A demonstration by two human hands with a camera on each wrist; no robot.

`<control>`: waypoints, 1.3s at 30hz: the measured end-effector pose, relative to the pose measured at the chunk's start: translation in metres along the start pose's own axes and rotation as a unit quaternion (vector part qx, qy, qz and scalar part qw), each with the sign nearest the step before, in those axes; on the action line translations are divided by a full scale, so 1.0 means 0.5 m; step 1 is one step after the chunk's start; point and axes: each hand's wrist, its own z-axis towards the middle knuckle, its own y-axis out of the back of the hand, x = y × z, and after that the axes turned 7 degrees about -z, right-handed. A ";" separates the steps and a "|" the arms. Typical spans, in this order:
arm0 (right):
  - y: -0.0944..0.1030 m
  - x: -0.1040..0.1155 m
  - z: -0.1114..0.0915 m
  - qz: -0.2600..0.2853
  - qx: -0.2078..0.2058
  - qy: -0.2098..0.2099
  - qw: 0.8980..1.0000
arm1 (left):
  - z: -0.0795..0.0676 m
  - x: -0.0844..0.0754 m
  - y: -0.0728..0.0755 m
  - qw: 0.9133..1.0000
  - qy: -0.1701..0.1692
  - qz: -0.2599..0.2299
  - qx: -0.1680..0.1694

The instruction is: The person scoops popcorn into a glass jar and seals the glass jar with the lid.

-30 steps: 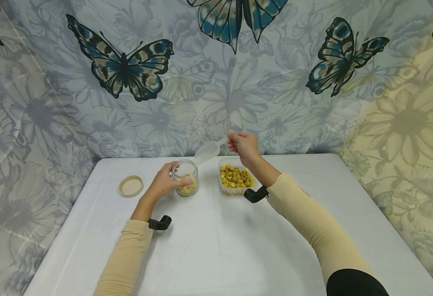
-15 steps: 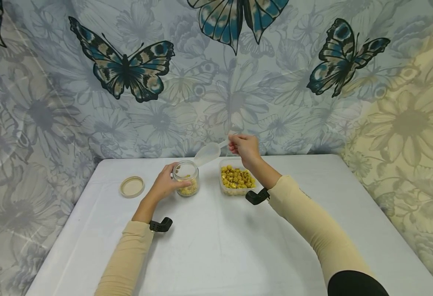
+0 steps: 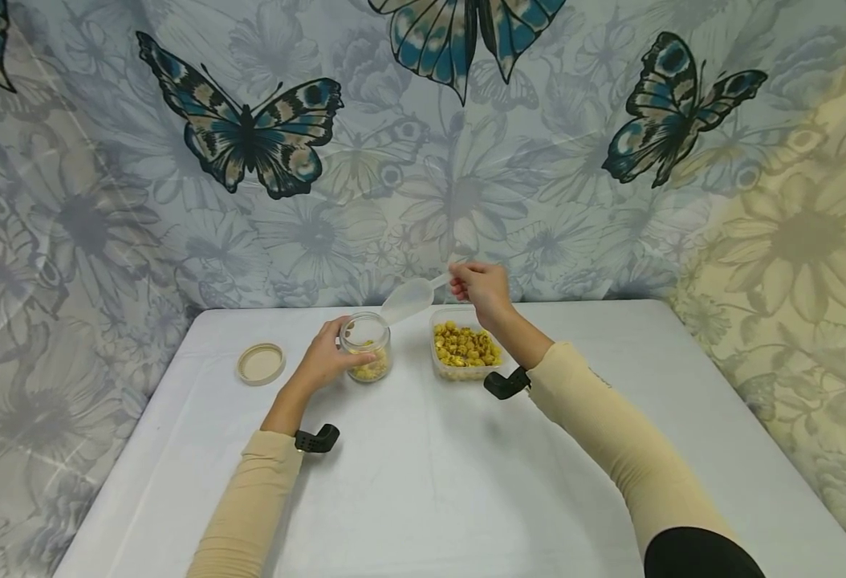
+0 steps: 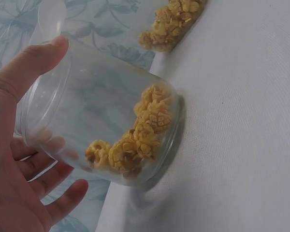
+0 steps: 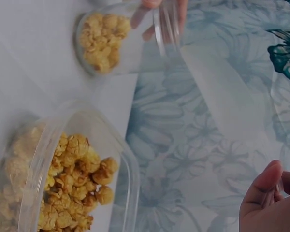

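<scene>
One clear, round, wide-mouthed jar [image 3: 369, 347] is standing on a white table [image 3: 423, 474], holding some yellow popcorn [image 4: 152, 116]; the left hand [image 3: 323, 358] is gripping its side. One translucent white plastic scoop [image 3: 407, 301] is slanting down to its mouth, the right hand [image 3: 482, 287] pinching the handle. One clear, squarish plastic tub [image 3: 465, 373] of popcorn is standing to the right; one round beige lid [image 3: 260, 364] is lying left.

A clear, round, wide-mouthed jar [image 4: 104, 104] stands upright and uncapped on the surface [image 3: 423, 474], the left hand [image 3: 324, 357] gripping its side; golden popcorn [image 4: 147, 118] covers its bottom. The right hand [image 3: 482, 290] pinches the handle of a translucent whitish plastic scoop [image 3: 409, 299], tilted, its broad bowl's tip down at the jar's rim. Just beside sits a clear, squarish plastic tub [image 3: 466, 374], open and heaped with yellow-brown popcorn [image 3: 464, 345].
</scene>
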 end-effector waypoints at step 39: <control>0.008 0.007 0.000 0.036 0.013 -0.016 0.999 | -0.001 -0.011 0.004 1.000 -0.002 0.030 -0.008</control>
